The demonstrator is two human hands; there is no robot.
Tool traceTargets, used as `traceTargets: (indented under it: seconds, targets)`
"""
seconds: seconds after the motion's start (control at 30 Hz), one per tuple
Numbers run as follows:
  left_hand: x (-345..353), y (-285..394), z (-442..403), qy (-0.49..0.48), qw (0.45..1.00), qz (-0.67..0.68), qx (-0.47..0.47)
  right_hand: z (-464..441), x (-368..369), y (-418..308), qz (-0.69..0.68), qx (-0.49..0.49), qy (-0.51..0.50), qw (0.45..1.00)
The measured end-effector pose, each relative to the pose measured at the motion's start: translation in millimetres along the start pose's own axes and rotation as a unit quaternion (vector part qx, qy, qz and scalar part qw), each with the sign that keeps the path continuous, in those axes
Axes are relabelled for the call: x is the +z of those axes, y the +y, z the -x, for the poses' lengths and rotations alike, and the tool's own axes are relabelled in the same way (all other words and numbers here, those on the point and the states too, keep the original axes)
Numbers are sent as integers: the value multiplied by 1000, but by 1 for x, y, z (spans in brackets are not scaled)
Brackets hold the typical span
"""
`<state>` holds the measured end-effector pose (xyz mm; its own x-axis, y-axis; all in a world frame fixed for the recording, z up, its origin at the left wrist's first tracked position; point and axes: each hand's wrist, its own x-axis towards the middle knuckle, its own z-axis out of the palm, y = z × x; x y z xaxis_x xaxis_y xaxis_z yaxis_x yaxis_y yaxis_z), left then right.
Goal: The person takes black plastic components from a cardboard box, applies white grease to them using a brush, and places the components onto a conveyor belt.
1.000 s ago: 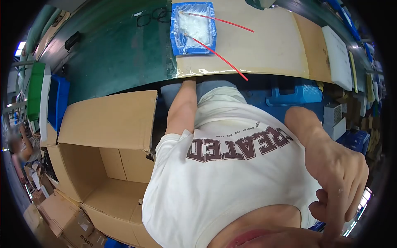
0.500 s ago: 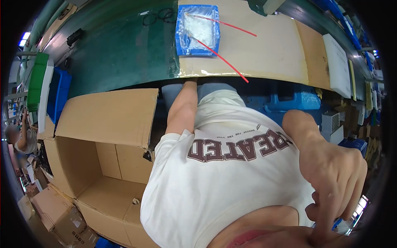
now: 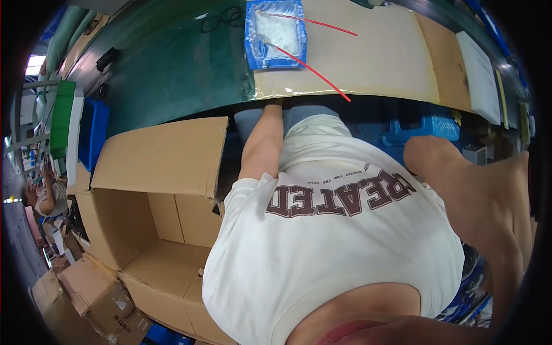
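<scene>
My left forearm (image 3: 261, 141) reaches forward over my lap, and the hand itself is hidden beneath the table edge. Raised close to the camera at the right is my right hand (image 3: 499, 213), with its back toward me. Its fingers point down along the dark border of the view, and their tips are hidden, so I cannot tell what they hold, if anything. On the table ahead stands a blue bin (image 3: 251, 53) lined with clear plastic, holding white material (image 3: 279, 35). Two thin red sticks (image 3: 322, 77) rest in it, sticking out over the right side. Neither hand touches the bin.
Left of me stands an open cardboard box (image 3: 161, 155). Brown board (image 3: 368, 63) covers the right part of the green table (image 3: 172, 75). A blue plastic stool (image 3: 425, 129) is under the table at right. Another person (image 3: 52, 195) is at far left.
My right hand has moved outward to the right, partly into the dark border, and its fingers have left my face. The view has shifted slightly. My left arm keeps its pose.
</scene>
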<state>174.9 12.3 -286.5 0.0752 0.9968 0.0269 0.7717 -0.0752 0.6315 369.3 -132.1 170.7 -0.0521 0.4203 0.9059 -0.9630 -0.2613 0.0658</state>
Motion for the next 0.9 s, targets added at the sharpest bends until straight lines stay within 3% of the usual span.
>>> traceTargets:
  seconds: [0.23, 0.33, 0.43, 0.53, 0.6, 0.67, 0.7, 0.8, 0.87, 0.9]
  targets:
    - [4, 2, 3, 4, 1000, 0, 5, -10, 13, 24, -131, -125, -67, 981]
    - [5, 4, 1, 5, 1000, -3, 13, -17, 34, -2, -186, 38, 37, 981]
    - [13, 5, -4, 7, 1000, -6, 28, -24, 61, -43, -215, 210, 115, 947]
    - [23, 0, -12, 5, 999, -9, 41, -20, 53, -27, -227, 277, 49, 932]
    - [32, -1, -15, 1, 999, -6, 46, -14, 34, -15, -236, 308, -57, 920]
    - [45, -3, -14, -2, 999, 6, 50, -5, 22, -4, -144, 268, -28, 952]
    - [51, -7, -13, -1, 999, 13, 51, 4, -3, -3, -175, 287, -130, 933]
    - [59, -4, -2, 11, 997, 19, 71, 46, -37, 13, -58, 269, 9, 961]
    - [42, 10, 24, 29, 994, -32, 105, 89, -58, 27, 11, 320, 116, 940]
    - [19, 15, 43, 36, 994, 67, 74, 103, -69, 30, 87, 403, 136, 901]
